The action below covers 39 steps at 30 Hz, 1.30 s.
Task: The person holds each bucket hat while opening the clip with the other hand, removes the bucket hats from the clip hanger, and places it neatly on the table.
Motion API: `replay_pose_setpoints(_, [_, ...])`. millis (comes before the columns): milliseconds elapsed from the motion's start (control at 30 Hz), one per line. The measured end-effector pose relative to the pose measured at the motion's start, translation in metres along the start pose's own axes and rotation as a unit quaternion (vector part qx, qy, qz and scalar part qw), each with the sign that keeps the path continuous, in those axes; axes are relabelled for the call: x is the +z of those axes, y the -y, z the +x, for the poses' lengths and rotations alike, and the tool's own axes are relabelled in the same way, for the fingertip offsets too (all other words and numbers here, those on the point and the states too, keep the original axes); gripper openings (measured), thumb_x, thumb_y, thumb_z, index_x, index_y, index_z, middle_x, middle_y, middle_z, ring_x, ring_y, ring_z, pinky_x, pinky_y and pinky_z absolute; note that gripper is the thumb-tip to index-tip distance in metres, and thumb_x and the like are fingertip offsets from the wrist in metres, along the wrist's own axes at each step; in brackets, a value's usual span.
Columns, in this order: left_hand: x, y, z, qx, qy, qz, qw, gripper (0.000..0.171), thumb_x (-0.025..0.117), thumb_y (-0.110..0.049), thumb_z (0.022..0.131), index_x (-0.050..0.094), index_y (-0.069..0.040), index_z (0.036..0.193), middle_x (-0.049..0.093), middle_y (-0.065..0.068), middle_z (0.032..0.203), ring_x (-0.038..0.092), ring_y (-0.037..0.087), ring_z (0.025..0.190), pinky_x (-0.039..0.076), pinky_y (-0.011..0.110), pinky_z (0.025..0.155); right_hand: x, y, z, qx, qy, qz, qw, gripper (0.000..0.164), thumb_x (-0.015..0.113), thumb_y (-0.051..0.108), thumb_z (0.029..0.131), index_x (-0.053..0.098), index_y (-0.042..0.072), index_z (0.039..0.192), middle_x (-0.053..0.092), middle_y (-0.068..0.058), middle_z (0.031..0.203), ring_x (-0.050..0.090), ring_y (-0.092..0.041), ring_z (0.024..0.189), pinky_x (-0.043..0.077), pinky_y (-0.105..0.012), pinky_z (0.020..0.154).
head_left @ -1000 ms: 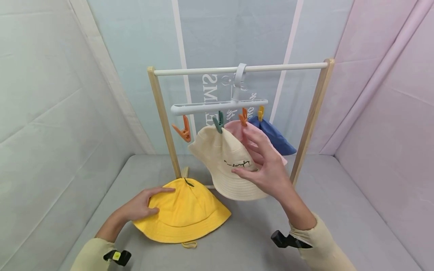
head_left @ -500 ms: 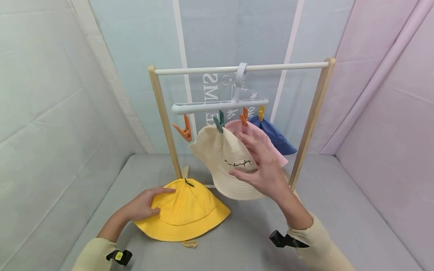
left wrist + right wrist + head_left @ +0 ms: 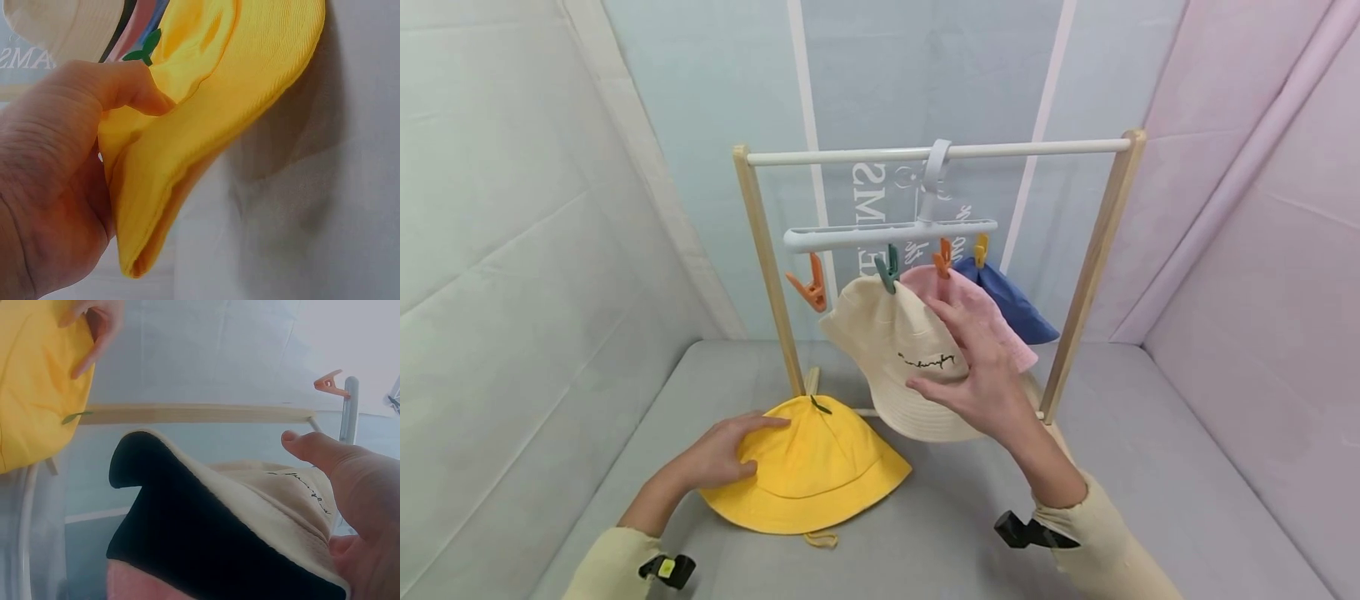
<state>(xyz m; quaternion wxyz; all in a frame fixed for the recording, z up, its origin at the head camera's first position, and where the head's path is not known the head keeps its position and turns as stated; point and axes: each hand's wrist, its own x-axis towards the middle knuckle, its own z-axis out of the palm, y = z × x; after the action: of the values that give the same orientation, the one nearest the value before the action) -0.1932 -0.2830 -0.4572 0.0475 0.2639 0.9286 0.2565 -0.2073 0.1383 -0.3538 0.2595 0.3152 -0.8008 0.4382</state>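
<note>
The yellow hat (image 3: 820, 471) is being gripped by the left hand (image 3: 724, 452); the right hand (image 3: 988, 379) is being held unclenched beside the cream hat (image 3: 880, 333).

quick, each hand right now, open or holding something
Left hand: holding the yellow bucket hat.
Right hand: open, at the cream bucket hat.

yellow hat (image 3: 805, 479): matt cloth, fine ribbing on brim. cream cap (image 3: 887, 350): matt cloth, stitched rings on brim, dark matt lining. pink hat (image 3: 981, 304), blue hat (image 3: 1011, 304): plain matt cloth. 4 clips (image 3: 811, 293): smooth plastic. hanger (image 3: 850, 238): smooth pale plastic. rod (image 3: 842, 156): smooth, faint gloss. 2 posts (image 3: 769, 275): pale matt wood. walls (image 3: 490, 250): creased cloth. tabletop (image 3: 1157, 500): matt grey cloth.
</note>
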Motion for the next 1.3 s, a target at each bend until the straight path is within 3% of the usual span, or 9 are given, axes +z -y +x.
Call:
replay_pose_setpoints(33, [-0.0001,-0.0005,0.0,-0.001,0.0,0.002,1.0,0.073,0.075,0.008,0.083,0.069,-0.015,0.152,0.067,0.023,0.159,0.056,0.059,0.151,0.056,0.073,0.111,0.0001,0.0004,-0.0002,0.001,0.0,-0.007,1.0,0.102,0.104,0.008,0.076,0.054,0.012,0.165,0.061,-0.014,0.164,0.071,-0.033,0.134,0.061,-0.056,0.115])
replay_pose_setpoints(167, [-0.0001,-0.0008,0.0003,-0.008,-0.003,0.011,0.9999,0.073,0.075,0.008,0.083,0.07,-0.016,0.152,0.067,0.023,0.159,0.056,0.058,0.152,0.058,0.066,0.108,0.0021,-0.0026,-0.0016,-0.011,-0.006,-0.031,0.999,0.104,0.105,0.008,0.075,0.054,0.009,0.165,0.056,-0.018,0.171,0.065,-0.042,0.147,0.05,-0.025,0.124])
replay_pose_setpoints(267, [0.0007,0.0003,0.0002,-0.012,-0.005,0.016,0.9998,0.073,0.075,0.008,0.082,0.071,-0.016,0.151,0.066,0.023,0.159,0.056,0.058,0.152,0.06,0.06,0.104,0.0036,-0.0043,-0.003,-0.022,-0.007,-0.045,0.999,0.104,0.105,0.008,0.075,0.054,0.01,0.166,0.051,-0.021,0.175,0.058,-0.047,0.155,0.038,-0.011,0.123])
replay_pose_setpoints(400, [0.0019,0.0004,-0.0003,-0.014,-0.012,0.02,0.9996,0.072,0.076,0.007,0.081,0.072,-0.017,0.149,0.065,0.026,0.159,0.059,0.057,0.148,0.057,0.042,0.093,0.0038,-0.0029,-0.0044,-0.031,-0.002,-0.064,0.997,0.102,0.105,0.008,0.076,0.055,0.011,0.165,0.061,-0.018,0.167,0.069,-0.038,0.14,0.061,-0.033,0.111])
replay_pose_setpoints(533, [0.0034,0.0012,-0.0012,-0.02,-0.018,0.017,0.9995,0.073,0.075,0.008,0.082,0.072,-0.017,0.15,0.062,0.029,0.161,0.063,0.055,0.144,0.05,0.032,0.085,0.0046,-0.0024,-0.0053,-0.036,0.0,-0.073,0.997,0.101,0.104,0.008,0.076,0.055,0.011,0.164,0.069,-0.016,0.158,0.075,-0.031,0.122,0.068,-0.046,0.093])
replay_pose_setpoints(800, [0.0063,0.0038,-0.0021,-0.026,-0.023,0.018,0.9992,0.073,0.073,0.007,0.082,0.071,-0.018,0.151,0.059,0.029,0.162,0.066,0.05,0.139,0.049,0.031,0.083,0.0061,-0.0034,-0.0062,-0.034,0.0,-0.081,0.996,0.097,0.103,0.007,0.078,0.057,0.012,0.164,0.074,-0.016,0.149,0.077,-0.028,0.108,0.068,-0.04,0.082])
replay_pose_setpoints(1100, [0.0066,0.0049,-0.0021,-0.015,-0.031,0.017,0.9992,0.072,0.073,0.007,0.082,0.071,-0.017,0.151,0.059,0.029,0.162,0.066,0.053,0.139,0.049,0.031,0.082,0.0065,-0.0038,-0.006,-0.006,0.004,-0.072,0.997,0.093,0.1,0.004,0.082,0.057,0.015,0.163,0.079,-0.017,0.131,0.076,-0.026,0.1,0.068,-0.034,0.079])
replay_pose_setpoints(1300, [0.0082,0.005,-0.0029,-0.002,-0.044,0.019,0.9988,0.072,0.076,0.006,0.08,0.073,-0.018,0.148,0.059,0.028,0.162,0.061,0.057,0.144,0.056,0.045,0.091,0.0064,-0.005,-0.0051,-0.007,-0.003,-0.063,0.998,0.089,0.1,0.003,0.082,0.061,0.014,0.161,0.08,-0.017,0.128,0.076,-0.027,0.101,0.067,-0.032,0.081])
